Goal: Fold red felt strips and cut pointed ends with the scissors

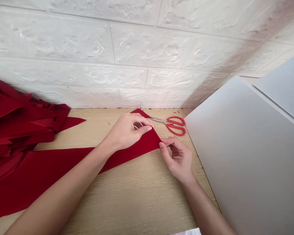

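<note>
Head view: at the bottom edge of the frame, right of centre, a pale object (pixel 189 231) shows only in part, too little to tell what it is. It lies on a light wood-grained surface (pixel 137 199). Right of centre, the right hand (pixel 177 158) has thumb and forefinger closed on the near corner of a dark red cloth strip (pixel 134 151). The left hand (pixel 123 132), at the centre, pinches the same slanting end a little farther up. The strip runs from there to the left edge, passing under the left forearm. At the left, a heaped pile of red cloth (pixel 19 120) overlaps it, one pointed tip jutting right. Beyond the left hand a red cloth corner (pixel 140 112) shows; whether it belongs to the strip, I cannot tell. Red-handled scissors (pixel 165 121) lie just beside it, blades pointing left. A white panel (pixel 250 147) fills the right side. Small red scraps lie along the foot of the white brick-patterned wall (pixel 88 42), which spans the top.
</note>
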Tool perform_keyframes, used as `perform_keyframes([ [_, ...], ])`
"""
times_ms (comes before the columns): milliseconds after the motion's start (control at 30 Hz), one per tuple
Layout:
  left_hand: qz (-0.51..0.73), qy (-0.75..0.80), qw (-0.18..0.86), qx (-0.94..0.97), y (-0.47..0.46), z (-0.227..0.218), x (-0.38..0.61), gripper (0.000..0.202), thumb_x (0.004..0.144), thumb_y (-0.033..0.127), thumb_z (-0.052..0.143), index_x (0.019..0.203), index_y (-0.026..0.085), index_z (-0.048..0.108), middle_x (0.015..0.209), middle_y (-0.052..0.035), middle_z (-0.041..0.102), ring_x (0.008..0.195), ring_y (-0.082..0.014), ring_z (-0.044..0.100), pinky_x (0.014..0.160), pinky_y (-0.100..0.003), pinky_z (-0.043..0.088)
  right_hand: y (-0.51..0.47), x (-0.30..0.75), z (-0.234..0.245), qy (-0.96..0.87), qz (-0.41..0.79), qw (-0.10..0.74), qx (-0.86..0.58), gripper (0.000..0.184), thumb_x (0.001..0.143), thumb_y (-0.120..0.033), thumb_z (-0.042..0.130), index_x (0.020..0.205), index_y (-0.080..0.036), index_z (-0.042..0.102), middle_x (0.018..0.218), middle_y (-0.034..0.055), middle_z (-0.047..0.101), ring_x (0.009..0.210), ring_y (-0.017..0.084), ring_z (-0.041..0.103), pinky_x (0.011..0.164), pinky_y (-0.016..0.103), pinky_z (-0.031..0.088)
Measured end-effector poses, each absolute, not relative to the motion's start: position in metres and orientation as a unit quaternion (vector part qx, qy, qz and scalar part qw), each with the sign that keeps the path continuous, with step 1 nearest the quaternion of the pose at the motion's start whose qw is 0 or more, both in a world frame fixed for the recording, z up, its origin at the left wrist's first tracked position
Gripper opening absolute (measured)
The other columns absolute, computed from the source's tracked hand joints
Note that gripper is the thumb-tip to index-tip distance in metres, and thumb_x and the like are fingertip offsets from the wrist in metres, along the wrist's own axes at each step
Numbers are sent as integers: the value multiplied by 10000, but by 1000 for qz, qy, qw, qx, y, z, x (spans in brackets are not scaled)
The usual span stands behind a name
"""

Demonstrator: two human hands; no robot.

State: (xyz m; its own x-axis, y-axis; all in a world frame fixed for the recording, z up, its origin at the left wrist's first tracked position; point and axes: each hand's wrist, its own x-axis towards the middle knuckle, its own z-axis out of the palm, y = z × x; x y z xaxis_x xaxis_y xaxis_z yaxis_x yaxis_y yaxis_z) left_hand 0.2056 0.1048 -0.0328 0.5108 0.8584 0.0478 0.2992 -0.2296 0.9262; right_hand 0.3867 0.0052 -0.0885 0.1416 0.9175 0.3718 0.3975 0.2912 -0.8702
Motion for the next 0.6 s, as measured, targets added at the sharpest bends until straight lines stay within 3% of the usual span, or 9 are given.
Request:
perform_keyframes([
  [233, 276, 397, 495, 722, 104, -31, 204, 123, 873, 255, 663, 872, 212, 779, 994, 2, 790, 876, -153, 718, 792, -275, 529, 7, 385, -89, -588, 261, 537, -546, 65, 916, -248, 642, 875, -206, 669, 681, -12, 633, 597, 116, 559, 559, 231, 448],
  [433, 282, 406, 420, 761, 99, -34, 210, 154, 898, 225, 619, 891, 211, 772, 940, -3, 772, 780, -143, 672, 706, -279, 488, 10, 390, -85, -626, 232, 469, -578, 161, 954, -353, 596, 983, -198, 631, 705, -12, 659, 591, 124, 587, 575, 236, 468],
  [600, 286, 361, 401, 792, 97, -39, 213, 178, 895, 151, 587, 892, 201, 758, 912, -8, 759, 789, -143, 654, 698, -270, 460, 25, 392, -64, -690, 145, 386, -595, 335, 1031, -427, 423, 983, -183, 648, 774, 25, 685, 627, 137, 589, 590, 248, 427],
])
